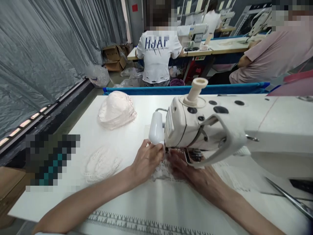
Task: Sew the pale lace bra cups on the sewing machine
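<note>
A white sewing machine stands on the white table. Both my hands are at its needle, pressing a small piece of white lace onto the bed. My left hand lies on the lace's left side with its fingers curled down at the presser foot. My right hand rests flat on the lace's right side, fingers reaching under the machine head. The needle itself is hidden by the machine head and my fingers.
A stack of pale pink lace pieces lies at the back left, a flat white lace piece nearer me. Scissors or tweezers lie at the right. A printed ruler runs along the front edge. Two people sit at benches behind.
</note>
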Action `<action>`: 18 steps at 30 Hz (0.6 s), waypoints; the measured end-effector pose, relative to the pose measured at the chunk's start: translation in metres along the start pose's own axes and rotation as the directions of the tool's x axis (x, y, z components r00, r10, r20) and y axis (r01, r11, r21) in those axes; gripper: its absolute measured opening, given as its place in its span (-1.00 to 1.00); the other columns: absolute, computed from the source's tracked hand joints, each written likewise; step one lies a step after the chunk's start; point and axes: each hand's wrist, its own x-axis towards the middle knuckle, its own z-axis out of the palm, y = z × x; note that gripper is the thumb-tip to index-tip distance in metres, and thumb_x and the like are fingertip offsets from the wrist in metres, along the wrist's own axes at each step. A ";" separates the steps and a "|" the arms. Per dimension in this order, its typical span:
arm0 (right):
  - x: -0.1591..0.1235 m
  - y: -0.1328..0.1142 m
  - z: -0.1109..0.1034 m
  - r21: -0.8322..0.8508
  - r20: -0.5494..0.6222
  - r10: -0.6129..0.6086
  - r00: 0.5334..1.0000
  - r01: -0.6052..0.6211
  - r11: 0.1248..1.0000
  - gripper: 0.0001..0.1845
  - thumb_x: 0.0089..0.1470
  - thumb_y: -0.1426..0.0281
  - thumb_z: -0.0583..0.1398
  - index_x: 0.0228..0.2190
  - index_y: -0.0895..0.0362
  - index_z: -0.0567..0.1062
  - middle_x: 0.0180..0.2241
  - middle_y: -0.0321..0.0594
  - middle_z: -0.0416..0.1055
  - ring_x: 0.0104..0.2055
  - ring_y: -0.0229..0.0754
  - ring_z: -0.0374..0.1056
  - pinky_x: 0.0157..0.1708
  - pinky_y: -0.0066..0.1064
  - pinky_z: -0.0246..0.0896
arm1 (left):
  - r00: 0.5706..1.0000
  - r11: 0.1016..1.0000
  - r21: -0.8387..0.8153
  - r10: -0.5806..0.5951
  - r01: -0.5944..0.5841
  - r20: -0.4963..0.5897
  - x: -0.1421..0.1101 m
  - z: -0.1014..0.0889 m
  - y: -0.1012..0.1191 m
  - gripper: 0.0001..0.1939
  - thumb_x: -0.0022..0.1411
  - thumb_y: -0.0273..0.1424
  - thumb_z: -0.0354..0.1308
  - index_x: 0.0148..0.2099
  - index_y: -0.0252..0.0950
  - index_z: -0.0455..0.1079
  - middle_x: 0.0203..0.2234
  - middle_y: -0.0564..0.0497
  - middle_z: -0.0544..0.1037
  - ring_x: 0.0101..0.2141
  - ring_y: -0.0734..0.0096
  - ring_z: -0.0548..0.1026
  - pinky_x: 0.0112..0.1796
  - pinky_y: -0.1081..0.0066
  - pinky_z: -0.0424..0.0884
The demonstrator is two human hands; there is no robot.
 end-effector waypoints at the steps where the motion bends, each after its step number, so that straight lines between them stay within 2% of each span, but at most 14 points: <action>1: -0.001 -0.001 -0.005 0.067 0.053 -0.016 0.998 0.012 0.998 -0.74 0.22 0.35 0.02 -0.15 0.10 0.45 -0.22 -0.04 0.47 -0.18 -0.02 0.36 -0.22 -0.15 0.23 | 1.000 1.000 -0.001 0.020 -0.020 0.019 -0.004 -0.002 0.003 -0.82 0.29 -0.58 -0.11 -0.27 -0.32 0.29 -0.36 0.07 0.45 -0.31 0.46 0.38 -0.19 0.29 0.17; 4: -0.008 -0.007 -0.015 0.207 0.152 -0.081 0.985 0.048 0.977 -0.60 0.15 0.11 0.06 -0.09 0.09 0.41 -0.10 -0.05 0.42 -0.11 -0.03 0.34 -0.15 -0.14 0.18 | 0.992 0.992 -0.064 0.113 -0.110 0.046 -0.019 -0.009 0.017 -0.85 0.31 -0.48 -0.06 -0.29 -0.33 0.31 -0.28 0.02 0.46 -0.21 0.41 0.38 -0.12 0.24 0.16; 6: -0.015 -0.016 -0.016 0.226 0.149 -0.111 0.983 0.076 0.971 -0.43 0.06 -0.02 0.07 -0.09 0.16 0.40 -0.07 -0.01 0.39 -0.06 0.00 0.31 -0.12 -0.11 0.14 | 0.989 0.983 -0.129 0.141 -0.134 0.049 -0.029 -0.014 0.029 -0.75 0.27 -0.26 0.02 -0.32 -0.35 0.32 -0.35 0.00 0.46 -0.25 0.37 0.38 -0.14 0.22 0.20; 7: -0.018 -0.022 -0.014 0.219 0.124 -0.117 0.985 0.087 0.972 -0.40 0.05 -0.02 0.08 -0.10 0.21 0.40 -0.08 0.01 0.40 -0.05 0.02 0.30 -0.10 -0.10 0.12 | 0.988 0.981 -0.141 0.143 -0.134 0.056 -0.033 -0.015 0.035 -0.65 0.22 -0.12 0.04 -0.33 -0.36 0.32 -0.38 -0.01 0.45 -0.29 0.35 0.38 -0.16 0.21 0.22; 9: -0.023 -0.032 -0.007 0.198 0.047 -0.110 0.993 0.099 0.975 -0.59 0.16 0.15 0.08 -0.19 0.26 0.42 -0.17 0.00 0.43 -0.09 -0.01 0.31 -0.12 -0.12 0.10 | 0.988 0.985 -0.121 0.135 -0.126 0.072 -0.037 -0.016 0.043 -0.48 0.11 0.05 0.05 -0.31 -0.38 0.33 -0.40 -0.05 0.44 -0.31 0.28 0.37 -0.19 0.17 0.25; 11: -0.024 -0.038 -0.001 0.192 -0.040 -0.091 0.995 0.097 0.977 -0.79 0.22 0.45 0.01 -0.31 0.25 0.42 -0.28 -0.06 0.45 -0.19 -0.09 0.34 -0.18 -0.18 0.11 | 0.992 0.992 -0.062 0.114 -0.111 0.061 -0.039 -0.014 0.047 -0.57 0.16 -0.05 0.06 -0.29 -0.38 0.33 -0.41 -0.05 0.44 -0.32 0.28 0.37 -0.21 0.19 0.26; 13: -0.022 -0.041 0.003 0.212 -0.093 -0.058 0.994 0.077 0.974 -0.77 0.19 0.59 -0.03 -0.36 0.23 0.40 -0.37 -0.13 0.45 -0.30 -0.17 0.33 -0.25 -0.25 0.13 | 0.995 0.995 -0.002 0.097 -0.097 0.021 -0.038 -0.010 0.045 -0.85 0.25 -0.38 0.02 -0.30 -0.37 0.33 -0.45 -0.01 0.43 -0.38 0.37 0.37 -0.25 0.27 0.27; 14: -0.020 -0.041 0.004 0.228 -0.109 -0.035 0.993 0.059 0.972 -0.78 0.19 0.60 -0.03 -0.36 0.22 0.39 -0.41 -0.16 0.44 -0.35 -0.20 0.32 -0.27 -0.27 0.13 | 0.996 0.996 0.016 0.093 -0.093 -0.002 -0.037 -0.009 0.042 -0.88 0.24 -0.53 -0.03 -0.31 -0.36 0.33 -0.47 0.02 0.43 -0.41 0.41 0.36 -0.28 0.30 0.27; 15: -0.018 -0.040 0.004 0.245 -0.114 -0.015 0.993 0.042 0.969 -0.81 0.20 0.57 -0.01 -0.36 0.21 0.38 -0.44 -0.18 0.42 -0.39 -0.22 0.30 -0.30 -0.29 0.13 | 0.996 0.996 0.021 0.089 -0.089 -0.023 -0.036 -0.007 0.039 -0.83 0.21 -0.62 -0.07 -0.31 -0.35 0.33 -0.50 0.04 0.42 -0.44 0.44 0.35 -0.30 0.33 0.26; 18: -0.013 -0.037 0.004 0.281 -0.084 0.016 0.996 0.008 0.960 -0.83 0.21 0.35 0.06 -0.30 0.20 0.36 -0.43 -0.17 0.41 -0.39 -0.19 0.29 -0.34 -0.30 0.14 | 0.997 0.997 -0.046 0.058 -0.060 -0.046 -0.035 -0.005 0.031 -0.84 0.23 -0.61 -0.07 -0.31 -0.34 0.31 -0.54 0.07 0.41 -0.49 0.47 0.34 -0.34 0.36 0.26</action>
